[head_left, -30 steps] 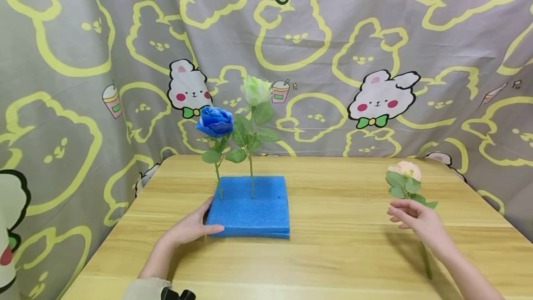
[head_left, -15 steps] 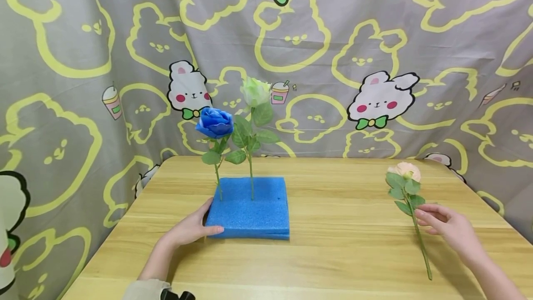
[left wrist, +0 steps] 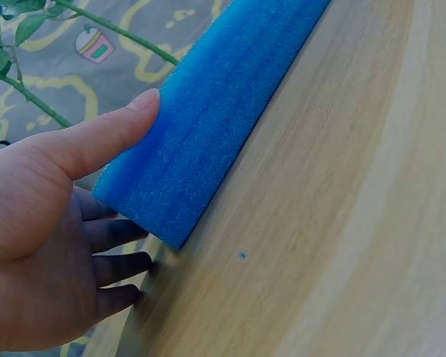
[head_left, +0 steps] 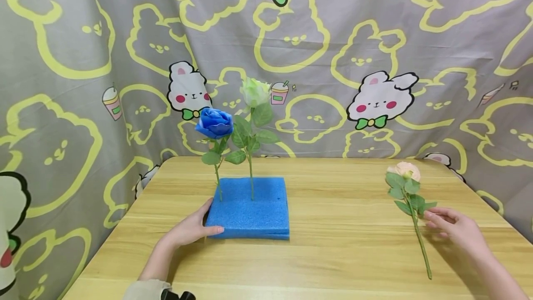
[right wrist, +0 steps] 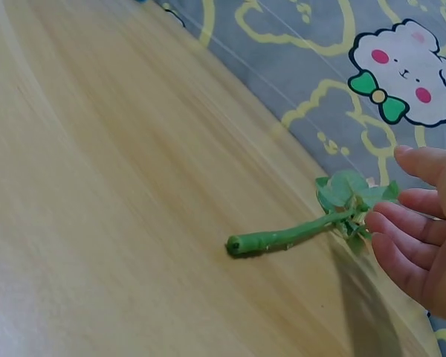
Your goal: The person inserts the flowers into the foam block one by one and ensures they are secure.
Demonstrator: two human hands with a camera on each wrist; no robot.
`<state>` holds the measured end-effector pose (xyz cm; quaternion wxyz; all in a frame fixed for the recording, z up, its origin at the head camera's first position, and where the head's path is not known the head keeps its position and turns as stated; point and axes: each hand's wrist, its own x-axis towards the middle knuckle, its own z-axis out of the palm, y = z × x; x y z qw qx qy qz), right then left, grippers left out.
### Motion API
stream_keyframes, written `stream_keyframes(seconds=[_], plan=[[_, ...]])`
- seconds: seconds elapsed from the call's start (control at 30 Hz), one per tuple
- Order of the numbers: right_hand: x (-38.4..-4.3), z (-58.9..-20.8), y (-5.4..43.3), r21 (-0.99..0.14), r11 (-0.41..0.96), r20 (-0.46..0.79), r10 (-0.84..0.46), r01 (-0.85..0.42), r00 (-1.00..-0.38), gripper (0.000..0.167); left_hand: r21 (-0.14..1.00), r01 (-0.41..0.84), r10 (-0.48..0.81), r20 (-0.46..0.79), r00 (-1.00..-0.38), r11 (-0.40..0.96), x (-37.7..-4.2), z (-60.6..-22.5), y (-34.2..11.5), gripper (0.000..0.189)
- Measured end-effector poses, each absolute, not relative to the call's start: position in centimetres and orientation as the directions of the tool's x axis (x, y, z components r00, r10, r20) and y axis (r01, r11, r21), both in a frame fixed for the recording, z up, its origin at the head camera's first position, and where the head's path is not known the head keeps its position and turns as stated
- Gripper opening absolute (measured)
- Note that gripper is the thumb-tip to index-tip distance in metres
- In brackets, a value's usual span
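Left hand (head_left: 189, 228) grips the blue foam block (head_left: 254, 219) by its left side; I judge it light and squashy. Tabletop (head_left: 337, 253) gives me sideways room before the peach flower (head_left: 418, 227), lying bloom toward the far edge: probably light, stiff-stemmed, delicate-petalled, best pinched mid-stem. Right hand (head_left: 458, 231), fingers loosely parted, holds nothing beside its leaves.
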<state>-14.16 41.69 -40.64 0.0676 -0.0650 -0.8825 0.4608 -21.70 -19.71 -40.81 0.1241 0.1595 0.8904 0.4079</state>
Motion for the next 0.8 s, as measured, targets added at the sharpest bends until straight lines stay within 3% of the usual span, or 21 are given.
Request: stream_keyframes(seconds=[0.07,0.17,0.6,0.8], plan=[[-14.36,-40.88,41.79,-0.826,0.559,0.028,0.170,0.073,-0.985,0.056,0.768,0.182,0.385,-0.091,-0.918,0.614,-21.69,-40.82,-19.71,0.101],[-14.67,-41.31,41.89,-0.852,0.513,-0.028,0.146,0.100,-0.989,0.063,0.768,0.182,0.386,-0.091,-0.918,0.614,-21.70,-40.82,-19.70,0.101],[-15.22,-41.70,41.74,-0.859,0.485,-0.122,0.122,0.166,-0.985,0.060,0.767,0.179,0.379,-0.089,-0.921,0.616,-21.83,-40.98,-19.77,0.101],[-15.25,-41.71,41.39,-0.813,0.557,-0.119,0.123,0.168,-0.985,0.060,0.768,0.175,0.378,-0.092,-0.921,0.616,-21.78,-40.91,-19.77,0.101]])
